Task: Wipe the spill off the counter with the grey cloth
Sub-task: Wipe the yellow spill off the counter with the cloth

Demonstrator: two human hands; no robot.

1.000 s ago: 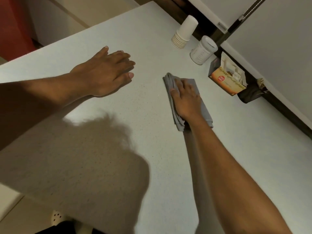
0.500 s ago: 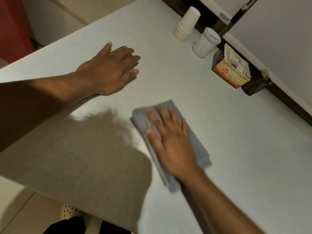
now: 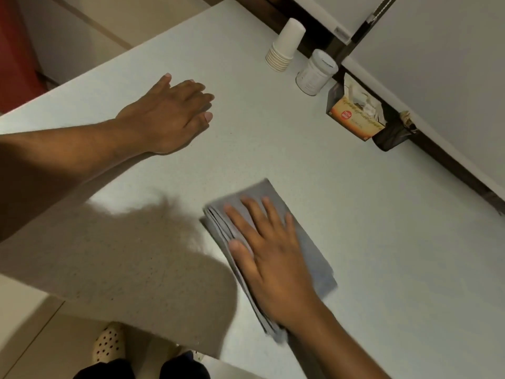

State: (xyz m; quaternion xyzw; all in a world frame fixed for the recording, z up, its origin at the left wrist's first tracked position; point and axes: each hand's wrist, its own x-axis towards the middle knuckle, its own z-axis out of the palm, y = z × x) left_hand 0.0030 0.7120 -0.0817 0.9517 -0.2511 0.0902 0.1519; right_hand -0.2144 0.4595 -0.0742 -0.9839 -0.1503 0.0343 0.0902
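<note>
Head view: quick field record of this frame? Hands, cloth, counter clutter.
right hand: flat on grey cloth, fingers spread
left hand: palm down on counter, holding nothing
cloth: folded, flat on counter
spill: none visible
back edge: stack of paper cups, white jar, open orange box, side by side

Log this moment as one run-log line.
right hand: flat on folded grey cloth | left hand: palm down on counter | spill: none visible | paper cups: untouched
</note>
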